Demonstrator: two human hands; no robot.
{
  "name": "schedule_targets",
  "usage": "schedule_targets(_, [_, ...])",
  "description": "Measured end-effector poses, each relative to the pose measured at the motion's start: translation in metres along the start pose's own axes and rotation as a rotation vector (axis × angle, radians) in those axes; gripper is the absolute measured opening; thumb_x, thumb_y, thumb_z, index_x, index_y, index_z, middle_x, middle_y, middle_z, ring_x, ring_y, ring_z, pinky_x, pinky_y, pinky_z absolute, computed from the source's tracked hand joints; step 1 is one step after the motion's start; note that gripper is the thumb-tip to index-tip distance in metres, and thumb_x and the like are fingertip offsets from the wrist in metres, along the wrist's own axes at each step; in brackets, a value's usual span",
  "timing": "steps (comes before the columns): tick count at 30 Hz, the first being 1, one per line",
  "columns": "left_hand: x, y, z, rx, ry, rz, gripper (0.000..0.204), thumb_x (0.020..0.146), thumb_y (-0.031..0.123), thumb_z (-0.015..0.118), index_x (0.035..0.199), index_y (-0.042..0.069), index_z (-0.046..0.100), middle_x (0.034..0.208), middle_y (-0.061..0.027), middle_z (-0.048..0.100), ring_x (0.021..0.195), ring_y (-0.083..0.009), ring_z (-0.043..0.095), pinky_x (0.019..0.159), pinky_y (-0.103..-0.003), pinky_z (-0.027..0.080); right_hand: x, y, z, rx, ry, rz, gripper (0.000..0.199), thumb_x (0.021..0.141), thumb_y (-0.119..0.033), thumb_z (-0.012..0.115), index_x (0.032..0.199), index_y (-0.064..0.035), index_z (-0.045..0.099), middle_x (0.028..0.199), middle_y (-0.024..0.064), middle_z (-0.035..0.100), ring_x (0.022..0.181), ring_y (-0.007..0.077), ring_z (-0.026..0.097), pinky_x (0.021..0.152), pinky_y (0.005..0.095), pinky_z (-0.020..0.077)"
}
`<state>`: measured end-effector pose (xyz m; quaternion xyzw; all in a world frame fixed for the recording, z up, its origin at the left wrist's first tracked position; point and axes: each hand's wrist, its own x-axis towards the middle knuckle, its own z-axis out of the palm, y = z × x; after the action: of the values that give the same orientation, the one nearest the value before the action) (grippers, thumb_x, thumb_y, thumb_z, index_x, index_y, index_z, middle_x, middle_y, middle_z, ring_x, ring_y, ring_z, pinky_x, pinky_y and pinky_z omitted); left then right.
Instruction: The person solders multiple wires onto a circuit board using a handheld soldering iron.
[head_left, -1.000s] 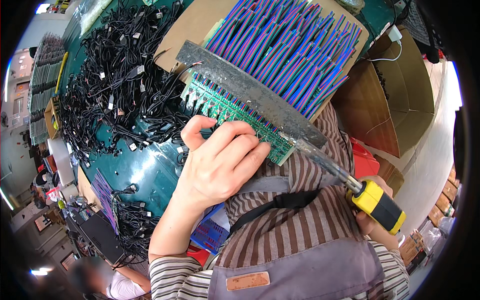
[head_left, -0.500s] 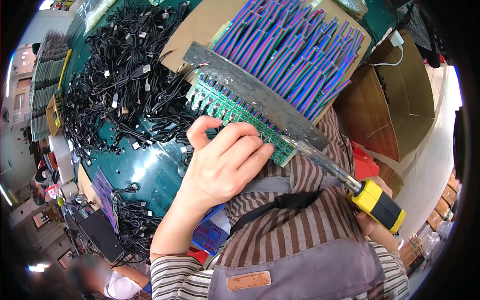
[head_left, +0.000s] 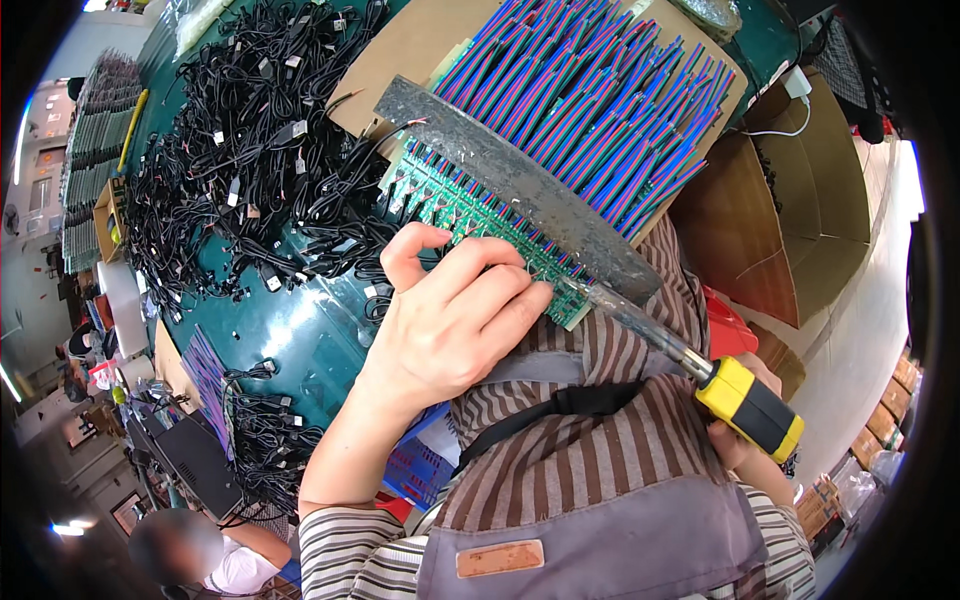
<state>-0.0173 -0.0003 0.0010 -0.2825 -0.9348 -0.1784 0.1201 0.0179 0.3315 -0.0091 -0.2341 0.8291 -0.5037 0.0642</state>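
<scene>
My left hand [head_left: 445, 320] has its fingers curled down onto a green circuit board panel [head_left: 450, 205], a long strip of small joined boards; its thumb is hidden. My right hand [head_left: 738, 448] is wrapped around the yellow-and-black handle [head_left: 750, 408] of a tool with a narrow metal shaft [head_left: 650, 328]. The shaft tip rests near the panel's lower right end, close to my left fingertips. A heavy dark steel bar [head_left: 520, 180] lies slantwise along the panel's far edge. Beyond it, rows of blue, red and green wires [head_left: 590, 110] spread over brown cardboard [head_left: 385, 60].
A large heap of black cables [head_left: 260, 150] covers the left of the green table [head_left: 300, 330]. An open cardboard box [head_left: 790, 200] stands at the right. A red stool [head_left: 728, 325] is beside my lap. Another person [head_left: 235, 565] sits at lower left.
The tool in my right hand has shifted slightly left, its shaft tip sliding a little along the panel's end. My left hand stays on the panel. The whole view has shifted slightly.
</scene>
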Motion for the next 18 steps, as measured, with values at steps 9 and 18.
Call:
schedule_targets(9, [0.003,0.002,0.002,-0.007,0.022,0.009,0.019,0.068,0.024,0.069,0.085,0.015,0.07,0.08,0.0043,0.06,0.085,-0.0128,0.061,0.084,-0.04,0.032,-0.051,0.025,-0.005,0.092,0.126,0.318,0.039,0.089,-0.04,0.058,0.08,-0.0026,0.064,0.077,0.0128,0.06,0.068,0.0281,0.059,0.063,0.0352,0.0482])
schedule_targets(18, [-0.003,0.005,-0.004,-0.058,-0.021,-0.031,0.021,0.071,0.015,0.067,0.091,0.011,0.068,0.086,0.0032,0.059,0.091,-0.0127,0.06,0.091,-0.042,0.03,0.075,0.055,-0.023,0.28,0.555,-0.083,0.04,0.099,-0.028,0.054,0.122,0.0049,0.049,0.11,0.0131,0.059,0.061,0.0079,0.046,0.05,0.0223,0.039])
